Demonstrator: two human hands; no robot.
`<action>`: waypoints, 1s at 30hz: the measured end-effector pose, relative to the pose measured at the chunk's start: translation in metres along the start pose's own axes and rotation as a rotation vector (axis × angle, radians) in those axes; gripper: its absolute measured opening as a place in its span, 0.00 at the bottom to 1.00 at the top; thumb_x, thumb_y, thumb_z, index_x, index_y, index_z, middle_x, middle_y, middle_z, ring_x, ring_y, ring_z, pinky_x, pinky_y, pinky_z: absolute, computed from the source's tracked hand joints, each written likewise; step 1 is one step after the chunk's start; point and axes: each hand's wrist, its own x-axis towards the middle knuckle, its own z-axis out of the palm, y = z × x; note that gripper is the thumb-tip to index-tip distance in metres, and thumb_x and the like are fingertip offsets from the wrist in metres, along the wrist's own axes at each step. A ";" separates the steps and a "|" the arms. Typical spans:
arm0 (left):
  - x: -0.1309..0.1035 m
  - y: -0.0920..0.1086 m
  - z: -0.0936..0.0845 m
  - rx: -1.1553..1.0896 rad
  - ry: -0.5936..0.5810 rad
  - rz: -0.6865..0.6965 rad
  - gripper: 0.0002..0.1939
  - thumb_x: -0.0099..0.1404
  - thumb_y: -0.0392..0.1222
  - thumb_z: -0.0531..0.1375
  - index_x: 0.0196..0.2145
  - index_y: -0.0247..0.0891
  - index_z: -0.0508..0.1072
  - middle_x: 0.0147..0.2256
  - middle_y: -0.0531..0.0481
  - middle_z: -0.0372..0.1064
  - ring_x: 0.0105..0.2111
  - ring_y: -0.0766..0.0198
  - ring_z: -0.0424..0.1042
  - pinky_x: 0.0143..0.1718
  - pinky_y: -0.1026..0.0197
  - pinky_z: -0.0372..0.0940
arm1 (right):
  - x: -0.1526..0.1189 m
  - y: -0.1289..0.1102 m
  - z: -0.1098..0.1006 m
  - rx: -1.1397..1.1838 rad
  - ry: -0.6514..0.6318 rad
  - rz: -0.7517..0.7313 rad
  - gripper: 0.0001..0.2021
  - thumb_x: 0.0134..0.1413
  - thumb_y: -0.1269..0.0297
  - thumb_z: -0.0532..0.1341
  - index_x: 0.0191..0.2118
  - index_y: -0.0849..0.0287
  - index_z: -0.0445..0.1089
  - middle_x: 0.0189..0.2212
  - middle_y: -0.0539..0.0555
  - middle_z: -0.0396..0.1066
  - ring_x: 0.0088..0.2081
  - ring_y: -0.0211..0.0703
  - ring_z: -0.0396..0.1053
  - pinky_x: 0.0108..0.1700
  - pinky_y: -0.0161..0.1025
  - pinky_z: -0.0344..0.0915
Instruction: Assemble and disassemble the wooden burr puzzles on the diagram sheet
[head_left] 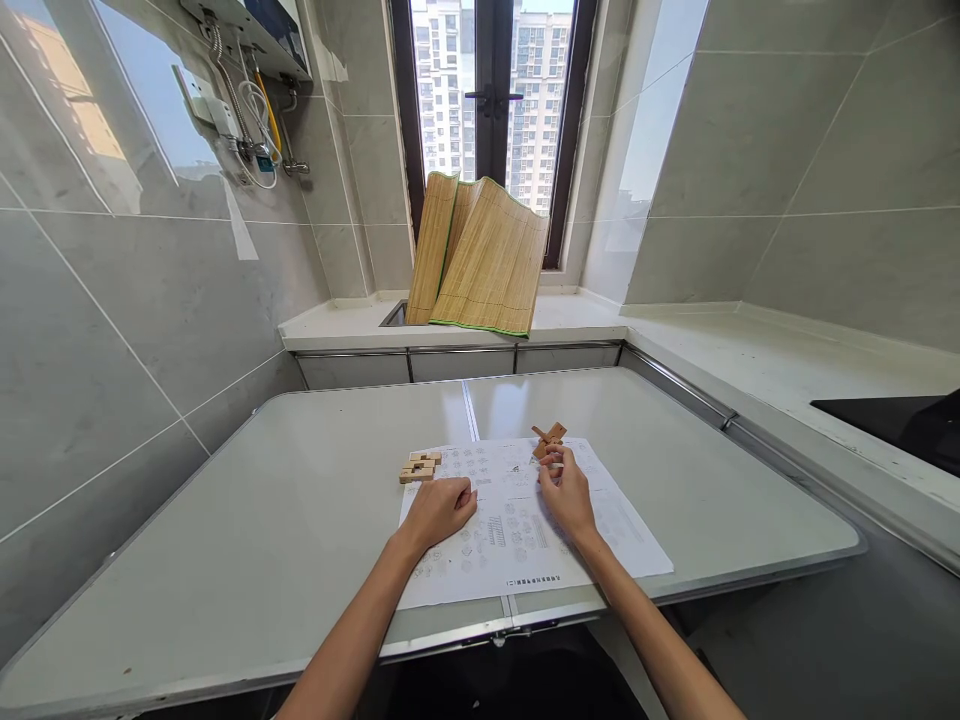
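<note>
A large printed paper sheet point(517, 510) with small diagrams lies on the white folding table point(300, 520). My left hand point(442, 508) rests on the sheet's left part, its fingers curled into a loose fist; what they hold, if anything, is hidden. Just beyond it, several light wooden pieces point(420, 467) lie grouped at the sheet's upper left corner. At the far edge of the sheet is a cluster of reddish-brown wooden pieces point(551, 436), crossing one another. My right hand point(565, 490) is at the near side of this cluster, fingers bent, fingertips at the lowest brown piece; the exact contact is too small to tell.
Behind the table runs a white counter point(352, 325) with a bamboo mat point(491, 260) standing folded before the window. Another counter point(787, 350) with a black hob point(900, 412) borders the right side. A water heater point(255, 30) hangs on the left wall.
</note>
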 end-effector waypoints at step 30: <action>-0.001 -0.001 0.000 -0.011 -0.007 -0.009 0.18 0.70 0.44 0.53 0.22 0.40 0.59 0.20 0.54 0.65 0.21 0.65 0.61 0.25 0.62 0.48 | 0.003 0.007 -0.001 0.104 0.095 0.061 0.25 0.59 0.63 0.56 0.61 0.60 0.65 0.55 0.65 0.71 0.47 0.53 0.74 0.48 0.48 0.72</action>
